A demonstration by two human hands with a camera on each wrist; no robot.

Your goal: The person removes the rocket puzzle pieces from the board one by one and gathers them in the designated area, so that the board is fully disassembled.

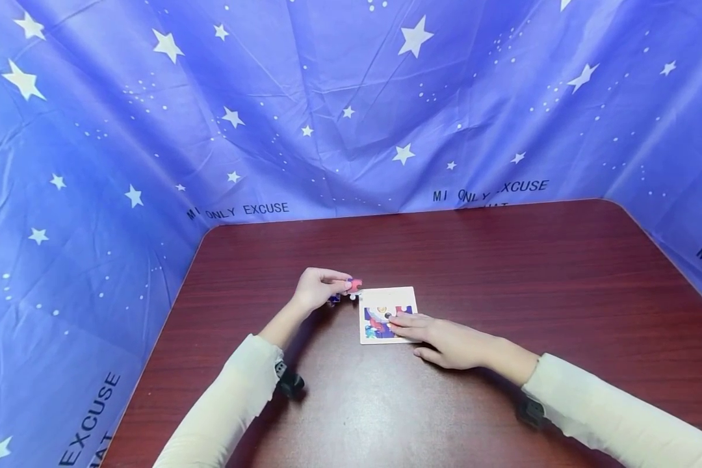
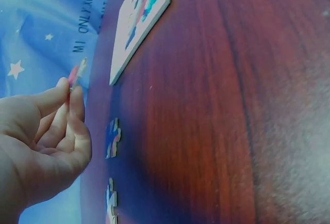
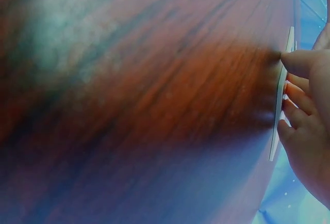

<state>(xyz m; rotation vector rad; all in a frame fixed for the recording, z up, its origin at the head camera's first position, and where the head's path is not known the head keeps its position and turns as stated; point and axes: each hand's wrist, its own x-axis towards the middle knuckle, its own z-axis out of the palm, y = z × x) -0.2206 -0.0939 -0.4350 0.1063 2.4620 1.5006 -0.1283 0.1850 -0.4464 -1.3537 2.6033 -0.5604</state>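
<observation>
A jigsaw piece (image 1: 355, 285), red and purple, is pinched between the thumb and fingers of my left hand (image 1: 318, 288), held just off the table by the puzzle board's upper left corner. The pale-framed puzzle board (image 1: 386, 296) lies flat, with colourful pieces set in its lower part and a bare upper part. My right hand (image 1: 453, 339) rests on the board's right side, fingers extended over the picture. In the right wrist view its thumb (image 3: 299, 61) touches the board's edge. Below my left hand, two loose jigsaw pieces (image 2: 112, 139) lie on the table in the left wrist view.
The dark red-brown wooden table (image 1: 503, 260) has rounded far corners. A blue curtain (image 1: 339, 78) with white stars hangs behind it and along both sides. Black wrist cameras (image 1: 291, 383) sit under both pale sleeves, close above the tabletop.
</observation>
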